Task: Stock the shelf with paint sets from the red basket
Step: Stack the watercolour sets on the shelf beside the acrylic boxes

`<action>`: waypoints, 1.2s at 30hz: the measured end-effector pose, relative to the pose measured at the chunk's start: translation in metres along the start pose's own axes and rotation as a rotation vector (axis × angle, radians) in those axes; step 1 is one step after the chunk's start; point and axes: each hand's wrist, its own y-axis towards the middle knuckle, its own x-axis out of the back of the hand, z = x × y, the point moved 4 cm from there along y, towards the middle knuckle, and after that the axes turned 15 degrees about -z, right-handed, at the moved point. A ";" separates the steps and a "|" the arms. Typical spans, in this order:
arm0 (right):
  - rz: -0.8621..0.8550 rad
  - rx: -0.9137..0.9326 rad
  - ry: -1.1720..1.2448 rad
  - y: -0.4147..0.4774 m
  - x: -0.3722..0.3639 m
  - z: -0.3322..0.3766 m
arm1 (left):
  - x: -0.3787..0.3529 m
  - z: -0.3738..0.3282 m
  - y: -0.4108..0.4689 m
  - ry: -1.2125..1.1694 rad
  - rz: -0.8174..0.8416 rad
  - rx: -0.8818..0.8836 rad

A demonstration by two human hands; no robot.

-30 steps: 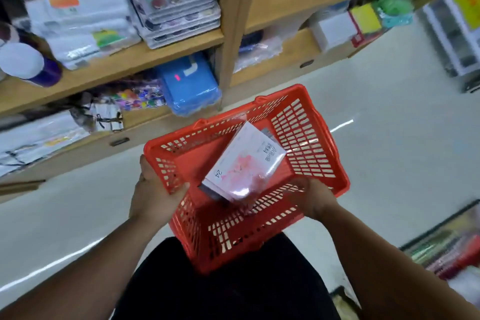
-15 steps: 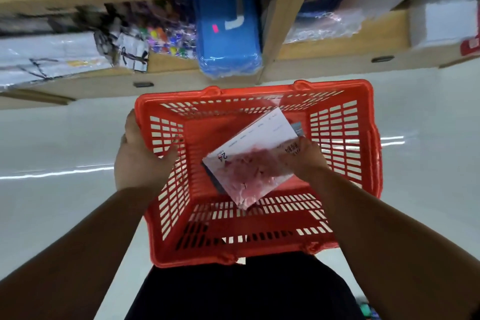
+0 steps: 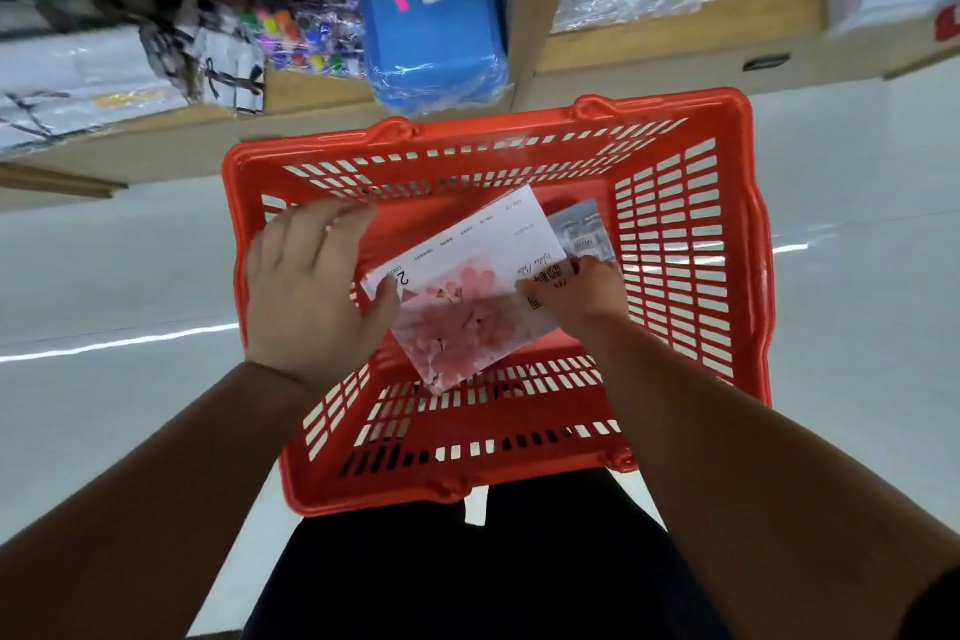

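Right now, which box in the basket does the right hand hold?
The pink-flowered paint set on top; the right hand grips its edge. The grey-blue box beneath shows only a corner.

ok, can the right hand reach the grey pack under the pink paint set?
Probably not yet: the right hand pinches the pink paint set, which covers most of the grey pack inside the red basket; only its far corner shows.

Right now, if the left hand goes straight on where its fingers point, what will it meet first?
Probably the far wall of the red basket, close ahead of the fingertips of the left hand, though depth is unclear.
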 end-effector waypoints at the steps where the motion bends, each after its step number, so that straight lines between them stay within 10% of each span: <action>1: -0.006 -0.003 0.014 -0.002 0.000 -0.001 | -0.016 -0.006 0.001 -0.021 0.132 0.012; 5: -0.016 -0.049 0.105 -0.002 -0.008 -0.008 | -0.086 -0.009 0.004 0.062 0.666 0.223; 10: 0.053 -0.402 0.554 -0.010 -0.021 -0.023 | -0.131 -0.011 0.009 -0.055 0.868 0.395; 21: 0.182 -0.468 1.000 -0.026 0.001 -0.032 | -0.084 -0.030 0.023 -0.242 0.760 0.398; 36: 0.267 0.180 1.048 -0.122 0.207 0.085 | 0.167 -0.091 0.059 -0.940 0.058 0.806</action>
